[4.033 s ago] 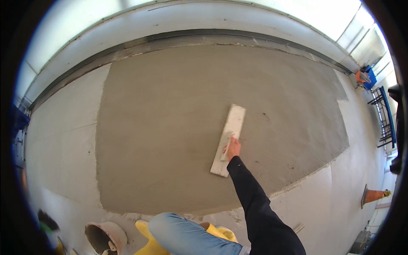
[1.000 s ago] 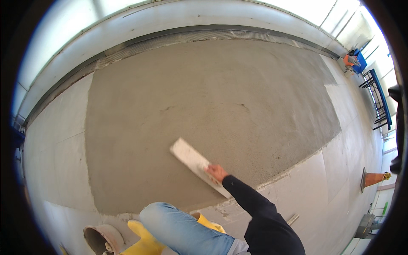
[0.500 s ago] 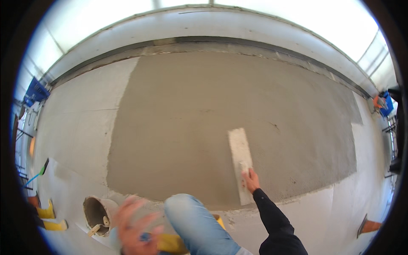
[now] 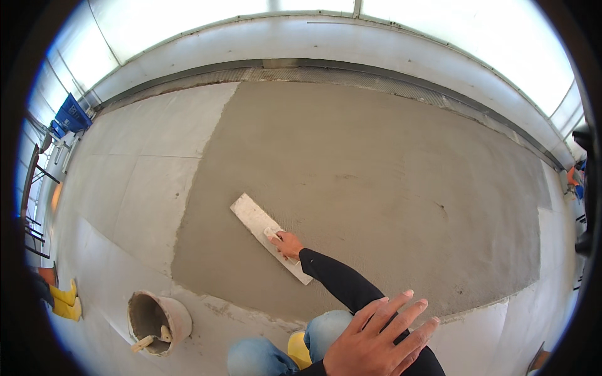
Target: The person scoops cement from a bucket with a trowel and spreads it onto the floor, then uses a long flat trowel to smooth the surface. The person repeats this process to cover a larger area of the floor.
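My right hand (image 4: 288, 245) is closed round the handle of a long, flat, pale finishing trowel (image 4: 252, 215). The trowel's blade rests on a broad sheet of wet grey mortar (image 4: 364, 163), slanting from upper left to lower right. Faint ridges mark the surface beside the blade. In the foreground my left hand (image 4: 379, 343) hangs over my right forearm, back of the hand up, fingers spread and holding nothing.
A mortar-smeared bucket (image 4: 182, 318) with tool handles in it stands left of my knees (image 4: 326, 329). Pale floor boards (image 4: 153, 178) border the mortar. Someone in yellow boots (image 4: 65, 302) is at the far left. A low wall (image 4: 313, 41) runs along the back.
The trowel has swept left over the mortar and its blade has turned from nearly upright to slanting. My left hand has swung from the lower left across to the right. The view has shifted.
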Motion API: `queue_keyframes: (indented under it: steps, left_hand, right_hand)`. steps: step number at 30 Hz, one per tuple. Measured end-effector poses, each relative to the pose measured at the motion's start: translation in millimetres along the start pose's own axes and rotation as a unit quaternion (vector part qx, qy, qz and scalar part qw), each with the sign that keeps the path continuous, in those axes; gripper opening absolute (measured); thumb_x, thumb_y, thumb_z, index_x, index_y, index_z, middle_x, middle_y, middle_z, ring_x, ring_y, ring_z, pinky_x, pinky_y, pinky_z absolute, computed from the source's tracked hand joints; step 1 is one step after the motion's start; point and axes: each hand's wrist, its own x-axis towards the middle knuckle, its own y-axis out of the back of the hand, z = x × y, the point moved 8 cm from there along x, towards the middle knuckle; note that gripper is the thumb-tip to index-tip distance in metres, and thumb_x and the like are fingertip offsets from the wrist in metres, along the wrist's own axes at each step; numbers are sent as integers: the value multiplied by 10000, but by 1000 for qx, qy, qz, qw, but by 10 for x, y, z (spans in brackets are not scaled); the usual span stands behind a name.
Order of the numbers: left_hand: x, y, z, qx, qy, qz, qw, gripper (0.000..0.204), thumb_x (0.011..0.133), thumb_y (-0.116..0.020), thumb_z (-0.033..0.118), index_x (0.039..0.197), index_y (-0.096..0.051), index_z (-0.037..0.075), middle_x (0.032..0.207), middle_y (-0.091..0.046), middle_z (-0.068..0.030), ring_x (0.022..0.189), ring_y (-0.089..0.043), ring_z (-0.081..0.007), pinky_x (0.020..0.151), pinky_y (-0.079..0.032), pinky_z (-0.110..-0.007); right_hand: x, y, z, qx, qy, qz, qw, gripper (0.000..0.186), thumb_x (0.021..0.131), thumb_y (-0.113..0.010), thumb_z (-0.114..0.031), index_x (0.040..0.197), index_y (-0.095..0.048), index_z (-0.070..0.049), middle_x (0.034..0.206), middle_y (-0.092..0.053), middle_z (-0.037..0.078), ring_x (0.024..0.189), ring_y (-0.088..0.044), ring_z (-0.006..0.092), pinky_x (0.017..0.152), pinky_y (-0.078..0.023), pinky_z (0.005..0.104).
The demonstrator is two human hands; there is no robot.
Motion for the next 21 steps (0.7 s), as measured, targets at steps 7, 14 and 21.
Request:
queue_keyframes:
  steps: [7, 14, 21]
  left_hand:
    - [17, 39, -194, -13, 22, -14, 1000, 271, 935, -698, 270, 1183, -707, 161, 1292, -620, -120, 1271, -550, -329, 1046, -452, -468]
    - [7, -87, -230, -23, 9, -43, 999, 295, 932, -702, 268, 1211, -688, 177, 1325, -607, -119, 1308, -529, -325, 1062, -446, -473]
    - [-89, 77, -143, -62, 64, -28, 996, 312, 910, -725, 269, 1203, -679, 171, 1337, -601, -124, 1334, -509, -323, 1085, -435, -490]
  right_hand:
    - [260, 384, 107, 49, -29, 66, 996, 625, 1006, -603, -435, 1328, -545, 97, 797, -659, 139, 533, -586, 174, 485, -500, 347]
    - [121, 1852, 544, 98, -43, 217, 970, 621, 995, -640, -419, 1327, -565, 100, 737, -631, 99, 513, -539, 144, 478, -483, 324]
    - [-1151, 2954, 1319, 240, -27, 474, 847, 355, 1020, -616, -383, 1058, -647, -31, 671, -597, 73, 467, -537, 134, 414, -447, 338]
